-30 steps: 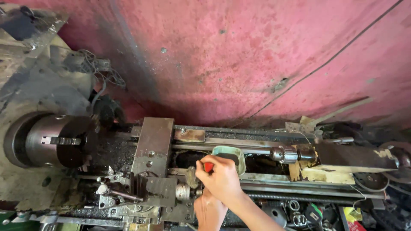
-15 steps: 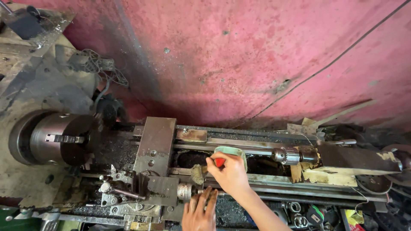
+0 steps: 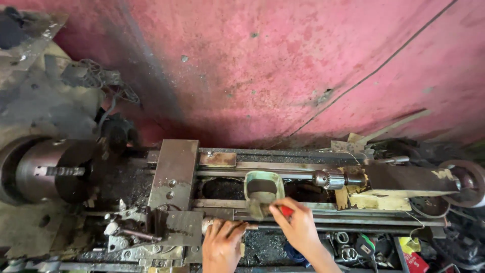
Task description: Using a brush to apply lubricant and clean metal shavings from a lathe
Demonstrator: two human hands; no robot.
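I look down on an old metal lathe (image 3: pixel 222 167) standing against a red wall. My right hand (image 3: pixel 298 226) grips a small red-handled tool (image 3: pixel 286 211) at the lathe bed's front rail, just right of a pale green open-topped cup (image 3: pixel 262 188) resting on the bed. My left hand (image 3: pixel 222 242) lies flat with spread fingers on the lathe's front side, below the carriage (image 3: pixel 174 177). The chuck (image 3: pixel 48 172) is at far left. The tailstock with its drill chuck (image 3: pixel 328 179) points left from the right.
Metal chips and grime cover the bed. A tray of loose rings, small parts and a red and yellow packet (image 3: pixel 411 258) sits at lower right. A handwheel (image 3: pixel 467 182) is at the far right. A tangle of wire (image 3: pixel 96 76) lies behind the headstock.
My right hand has moved to the right along the bed with the red-handled tool. My left hand has come up and spread on the lathe's front. The view has shifted slightly.
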